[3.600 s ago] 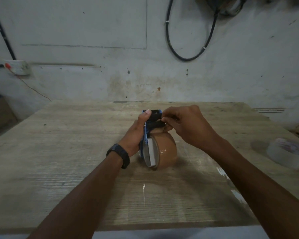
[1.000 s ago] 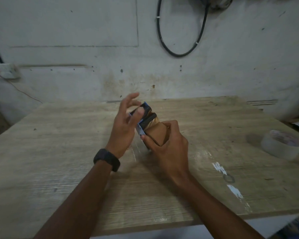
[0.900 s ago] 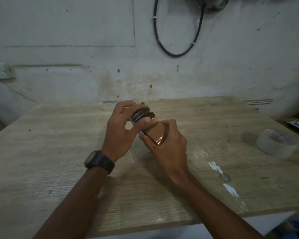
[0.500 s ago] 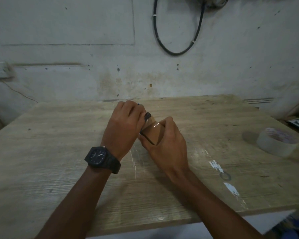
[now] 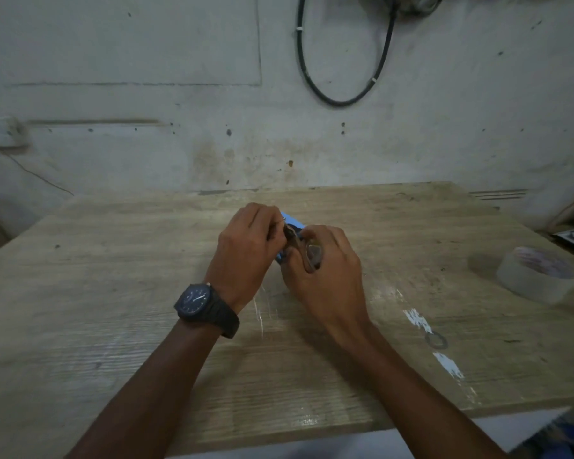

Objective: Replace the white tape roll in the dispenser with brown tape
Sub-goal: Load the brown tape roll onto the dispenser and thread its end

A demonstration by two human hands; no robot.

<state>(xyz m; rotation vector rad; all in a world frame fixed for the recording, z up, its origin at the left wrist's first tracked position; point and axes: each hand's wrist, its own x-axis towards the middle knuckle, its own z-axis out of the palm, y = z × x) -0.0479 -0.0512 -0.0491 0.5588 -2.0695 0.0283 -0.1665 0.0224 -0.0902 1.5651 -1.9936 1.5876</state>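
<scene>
Both hands meet over the middle of the wooden table [image 5: 113, 309] around a blue tape dispenser [image 5: 294, 223] that carries a brown tape roll [image 5: 314, 255]. My left hand [image 5: 246, 253] pinches the dispenser's black front part from the left. My right hand [image 5: 325, 273] wraps over the brown roll from the right and hides most of it. Only a blue corner, a dark bit and a sliver of brown show between the fingers. The white tape roll [image 5: 537, 276] lies flat on the table at the far right, away from both hands.
A black cable loop [image 5: 342, 61] hangs on the stained wall behind the table. A white socket box [image 5: 0, 130] is fixed to the wall at the left. Paint marks and a small ring [image 5: 436, 339] lie on the table near its right front edge.
The dispenser has turned between my hands. My left hand came over its front end and closed on it, while my right hand moved from the front of the dispenser onto the brown roll.
</scene>
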